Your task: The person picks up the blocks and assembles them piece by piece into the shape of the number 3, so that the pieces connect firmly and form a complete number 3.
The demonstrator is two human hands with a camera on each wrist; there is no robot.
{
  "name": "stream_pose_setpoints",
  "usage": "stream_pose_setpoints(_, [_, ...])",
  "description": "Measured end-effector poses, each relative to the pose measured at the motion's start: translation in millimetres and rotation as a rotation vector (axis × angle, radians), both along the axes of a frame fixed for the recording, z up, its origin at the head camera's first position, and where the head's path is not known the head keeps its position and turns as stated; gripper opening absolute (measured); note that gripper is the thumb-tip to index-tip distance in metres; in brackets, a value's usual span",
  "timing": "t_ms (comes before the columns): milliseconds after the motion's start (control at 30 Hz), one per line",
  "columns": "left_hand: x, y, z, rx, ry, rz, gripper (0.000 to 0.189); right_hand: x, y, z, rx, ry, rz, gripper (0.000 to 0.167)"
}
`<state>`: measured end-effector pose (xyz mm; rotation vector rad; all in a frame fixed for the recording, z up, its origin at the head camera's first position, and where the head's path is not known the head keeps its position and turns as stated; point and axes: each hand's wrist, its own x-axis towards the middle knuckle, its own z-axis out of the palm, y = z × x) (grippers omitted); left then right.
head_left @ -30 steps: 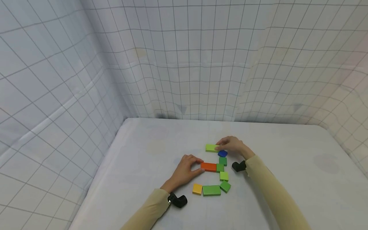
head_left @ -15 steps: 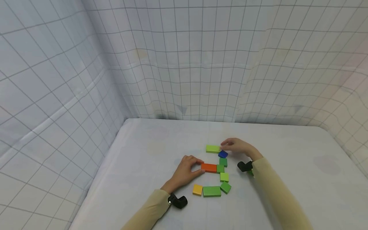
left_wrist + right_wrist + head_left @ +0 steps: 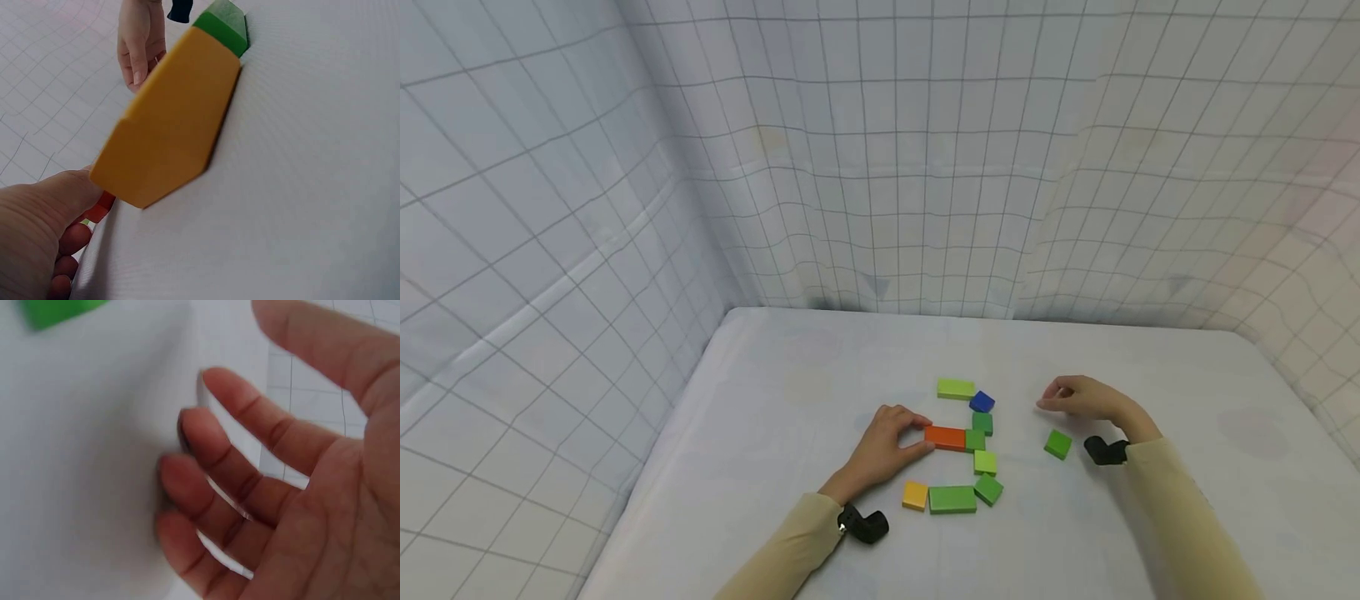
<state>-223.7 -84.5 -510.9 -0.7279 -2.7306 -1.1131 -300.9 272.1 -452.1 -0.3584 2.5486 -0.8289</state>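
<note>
My left hand (image 3: 887, 442) holds the left end of a red-orange rectangular block (image 3: 945, 437) between thumb and fingers. That block's right end meets a green block (image 3: 975, 440). Above it are a dark green block (image 3: 982, 423), a tilted blue block (image 3: 982, 402) and a yellow-green bar (image 3: 956, 389). A lime block (image 3: 985, 462), a turned green block (image 3: 988, 489), a long green block (image 3: 952, 499) and a yellow-orange block (image 3: 915, 495) lie below. To the right, my right hand (image 3: 1086, 398) hovers with loosely bent fingers (image 3: 215, 434) and nothing in them, near a loose green block (image 3: 1058, 444).
All the blocks lie on a white-covered table (image 3: 790, 367). White sheets with a dark grid (image 3: 880, 167) hang behind it and along both sides. A small black camera (image 3: 865, 527) is strapped to the left wrist, and another black camera (image 3: 1107, 451) to the right.
My right hand has let go of the yellow-green bar and moved right, away from the row, uncovering the loose green block. My left hand has stayed at the red-orange block.
</note>
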Motion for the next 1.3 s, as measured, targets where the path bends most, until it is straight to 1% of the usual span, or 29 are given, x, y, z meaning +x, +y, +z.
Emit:
stream_pose_setpoints(200, [-0.9, -0.1, -0.7, -0.008, -0.020, 0.007, 0.033, 22.9, 14, -6.1, -0.096, 0.035, 0.042, 0.037])
stream_pose_setpoints(333, [-1.5, 0.2, -1.7, -0.004, -0.019, 0.005, 0.032, 36.4, 18, -9.2, -0.150, 0.058, 0.104, 0.040])
stream_pose_setpoints(433, [-1.6, 0.4, -2.1, -0.005, -0.018, 0.005, 0.033, 44.8, 17, -8.1, -0.156, 0.077, 0.149, 0.044])
stream_pose_setpoints(533, [-1.0, 0.6, -2.0, -0.008, -0.018, 0.006, 0.033, 50.6, 14, -7.0, -0.141, 0.104, 0.148, 0.043])
stream_pose_setpoints(600, [-0.7, 0.6, -1.8, -0.011, -0.020, 0.008, 0.032, 51.5, 12, -7.6, -0.127, 0.120, 0.133, 0.040])
stream_pose_setpoints(700, [-0.2, 0.4, -0.8, -0.012, -0.020, 0.008, 0.032, 49.8, 8, -8.5, -0.119, 0.130, 0.103, 0.037])
stream_pose_setpoints(833, [-0.4, 0.3, 0.7, -0.014, -0.006, 0.000, 0.032, 42.9, 2, -8.0, -0.093, 0.115, 0.053, 0.037])
stream_pose_setpoints(1000, [-0.4, 0.7, 1.8, -0.007, 0.015, -0.008, 0.032, 27.5, -11, -7.3, -0.068, 0.114, 0.020, 0.039])
stream_pose_setpoints(1100, [0.1, 0.7, 2.1, -0.001, 0.014, -0.007, 0.031, 17.1, -19, -7.7, -0.059, 0.103, 0.007, 0.041])
stream_pose_setpoints(1300, [0.2, 0.5, 0.1, 0.003, 0.012, -0.004, 0.032, -4.8, -35, -5.8, -0.044, 0.065, 0.009, 0.040])
